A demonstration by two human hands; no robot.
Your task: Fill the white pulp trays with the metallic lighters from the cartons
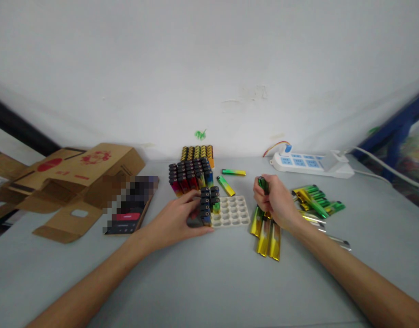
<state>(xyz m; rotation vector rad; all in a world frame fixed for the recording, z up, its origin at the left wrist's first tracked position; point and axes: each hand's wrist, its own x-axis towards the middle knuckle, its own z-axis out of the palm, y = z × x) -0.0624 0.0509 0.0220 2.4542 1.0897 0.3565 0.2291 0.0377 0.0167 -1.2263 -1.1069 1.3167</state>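
A white tray (235,212) with round holes lies on the grey table, its left columns filled with upright lighters (209,200). My left hand (177,221) rests against the tray's left edge, fingers curled round the standing lighters. My right hand (276,200) is closed on a bunch of green and gold lighters (263,184), just right of the tray. Three more gold lighters (267,234) lie flat under that hand.
Two full trays of lighters (191,175) stand behind the white tray. Loose lighters (315,200) lie at the right, two more (230,178) near the middle. A white power strip (308,164) sits at the back right, an open cardboard box (76,180) at the left, a phone (127,214) beside it.
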